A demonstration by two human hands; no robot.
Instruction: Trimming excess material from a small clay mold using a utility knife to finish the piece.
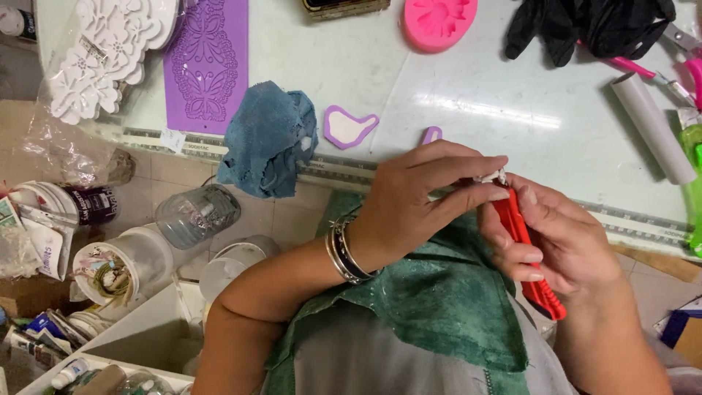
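The right hand (567, 245) grips a red utility knife (528, 252) in a closed fist just in front of the bench's near edge (344, 170), blade end up. The left hand (424, 197) reaches across, thumb and forefinger pinched narrowly on the metal tip (499, 176). It appears to be working the blade itself, though the fingers hide whether it is out, in, or being swapped.

On the bench top little looks finished: a small purple-rimmed white cutout (349, 128) lies near the front edge beside a crumpled blue cloth (267, 139) that hangs over it, and a second purple scrap (431, 134) peeks out behind the left hand. The purple butterfly mat (206, 62) and the pink flower mould (439, 22) (both toward the far side) sit untouched. By this judgement, the cutting has paused while the tool is tended.
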